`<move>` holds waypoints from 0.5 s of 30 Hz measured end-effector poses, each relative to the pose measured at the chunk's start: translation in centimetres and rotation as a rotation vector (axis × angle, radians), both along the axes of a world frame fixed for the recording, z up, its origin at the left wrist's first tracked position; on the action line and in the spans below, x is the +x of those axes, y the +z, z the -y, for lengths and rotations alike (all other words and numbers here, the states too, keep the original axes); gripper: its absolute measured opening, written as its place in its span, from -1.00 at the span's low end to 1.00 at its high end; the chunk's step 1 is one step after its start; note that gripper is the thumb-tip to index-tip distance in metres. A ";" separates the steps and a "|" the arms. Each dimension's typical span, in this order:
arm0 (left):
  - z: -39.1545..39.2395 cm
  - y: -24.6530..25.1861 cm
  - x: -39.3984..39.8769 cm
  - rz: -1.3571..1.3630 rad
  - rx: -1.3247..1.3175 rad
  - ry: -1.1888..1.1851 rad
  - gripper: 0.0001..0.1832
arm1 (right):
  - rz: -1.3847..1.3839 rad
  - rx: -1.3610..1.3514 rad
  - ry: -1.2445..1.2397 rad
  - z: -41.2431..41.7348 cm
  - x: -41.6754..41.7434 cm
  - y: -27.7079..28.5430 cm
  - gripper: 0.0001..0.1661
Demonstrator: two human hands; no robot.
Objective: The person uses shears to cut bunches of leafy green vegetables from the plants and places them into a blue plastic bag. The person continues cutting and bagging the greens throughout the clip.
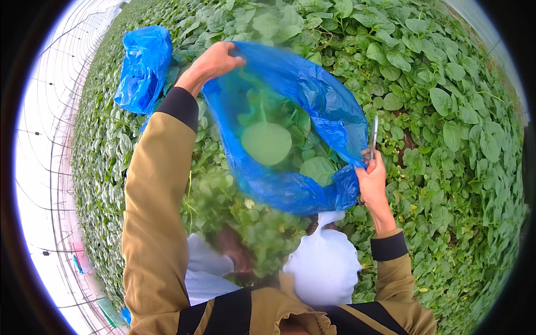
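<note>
A blue plastic bag [259, 184] is stretched wide between my hands, its mouth turned up towards me. At its far left rim, my left hand [217, 60] pinches the film between thumb and fingers. My right hand [372, 176] grips the bag's right edge and also holds a metal cutting tool, perhaps scissors [374, 134], whose blade points away from me. Inside the opening lie large loose green leaves [317, 169], one of them pale and blurred [266, 143]. The bag's bottom is hidden beneath them.
A second blue plastic bag [144, 67], bulging, rests on the plants at the far left. Dense broad-leaved green plants [444, 167] surround me. Greenhouse framing [52, 167] with pale film curves along the left. A white bundle [324, 268] is close to my body.
</note>
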State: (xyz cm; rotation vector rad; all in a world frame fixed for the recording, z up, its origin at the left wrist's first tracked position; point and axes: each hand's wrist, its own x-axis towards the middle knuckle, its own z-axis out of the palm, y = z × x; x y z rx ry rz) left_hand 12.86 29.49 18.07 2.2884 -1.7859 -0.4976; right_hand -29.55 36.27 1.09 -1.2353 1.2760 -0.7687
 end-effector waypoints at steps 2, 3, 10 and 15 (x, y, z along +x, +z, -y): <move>0.3 0.9 -1.3 -0.132 -0.186 0.091 -0.50 | 0.429 0.089 -0.200 1.7 -0.6 0.8 -0.62; -0.2 0.8 -0.7 -0.210 -0.268 0.137 -0.52 | 0.683 0.145 -0.320 2.3 -0.4 2.9 -0.69; -6.3 -2.0 -2.4 0.341 0.131 -0.316 -0.58 | 0.904 0.096 -0.354 7.1 -7.4 2.0 -0.73; -17.4 -4.8 -2.6 0.527 -0.159 -0.484 -0.49 | 0.580 0.222 -0.144 5.0 -8.4 -0.1 -0.53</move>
